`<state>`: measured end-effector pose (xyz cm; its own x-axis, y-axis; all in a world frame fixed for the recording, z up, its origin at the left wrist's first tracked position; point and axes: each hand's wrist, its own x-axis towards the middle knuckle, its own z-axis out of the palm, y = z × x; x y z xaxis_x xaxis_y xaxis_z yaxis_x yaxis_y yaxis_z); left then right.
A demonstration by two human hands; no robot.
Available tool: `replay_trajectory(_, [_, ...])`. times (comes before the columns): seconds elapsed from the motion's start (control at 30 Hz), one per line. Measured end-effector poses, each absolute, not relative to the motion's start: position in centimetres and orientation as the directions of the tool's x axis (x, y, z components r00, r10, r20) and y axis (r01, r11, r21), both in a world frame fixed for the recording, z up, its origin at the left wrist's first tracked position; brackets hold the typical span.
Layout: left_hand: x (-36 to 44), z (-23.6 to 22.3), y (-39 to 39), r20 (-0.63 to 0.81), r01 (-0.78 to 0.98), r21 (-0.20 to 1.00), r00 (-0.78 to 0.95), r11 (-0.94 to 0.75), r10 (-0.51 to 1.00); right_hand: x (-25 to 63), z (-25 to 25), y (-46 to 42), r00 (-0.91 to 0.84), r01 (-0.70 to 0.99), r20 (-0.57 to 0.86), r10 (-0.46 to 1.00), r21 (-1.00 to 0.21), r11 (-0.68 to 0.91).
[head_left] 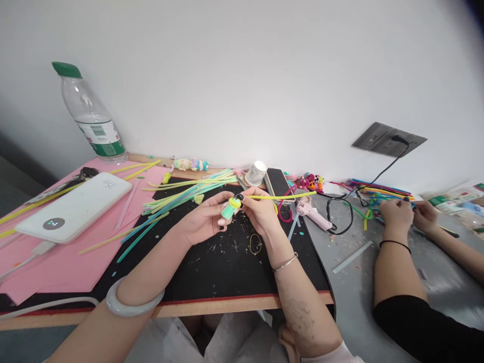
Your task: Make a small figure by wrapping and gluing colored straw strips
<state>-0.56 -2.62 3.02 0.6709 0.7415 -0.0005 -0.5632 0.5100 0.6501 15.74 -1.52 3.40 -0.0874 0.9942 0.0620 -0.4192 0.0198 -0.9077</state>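
Above the black mat (196, 267), my left hand (206, 219) is closed on a small bundle of mint-green pipe cleaners (227, 212) with a yellow band round its top. My right hand (260, 206) pinches at that yellow band, its fingertips close to those of the left. From my right hand a yellow pipe cleaner (295, 195) sticks out to the right; its other end is hidden by the fingers. Just left of my hands lie loose yellow, green and blue pipe cleaners (181, 194).
A pink glue gun (313, 214) with a black cord lies to the right. Behind my hands stands a paper cup (256, 174). On the left are a white power bank (75, 206) and a bottle (94, 116). At right, another person's hands (397, 217) handle pipe cleaners.
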Motion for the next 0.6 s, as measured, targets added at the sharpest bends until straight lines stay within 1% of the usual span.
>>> replay_trajectory(0.23, [-0.7, 3.1, -2.8, -0.041, -0.506, 0.694, 0.681, 0.511, 0.731, 15.6, 3.4, -1.6, -0.100, -0.423, 0.067, 0.993, -0.906, 0.019])
replay_trajectory(0.4, [-0.7, 3.6, -2.8, -0.053, -0.453, 0.733, 0.705, 0.507, 0.707, 15.8, 3.7, -1.8, -0.141, -0.422, 0.049, 0.989, -0.906, -0.015])
replay_trajectory(0.5, [-0.7, 3.7, -2.8, -0.100, -0.358, 0.795, 0.719, 0.491, 0.687, 16.1, 4.0, -1.9, -0.204, -0.363, 0.034, 0.978, -0.931, -0.044])
replay_trajectory(0.6, [-0.8, 3.7, -2.8, -0.142, -0.263, 0.844, 0.729, 0.466, 0.669, 16.6, 4.1, -1.9, -0.265, -0.264, 0.024, 0.964, -0.963, -0.049])
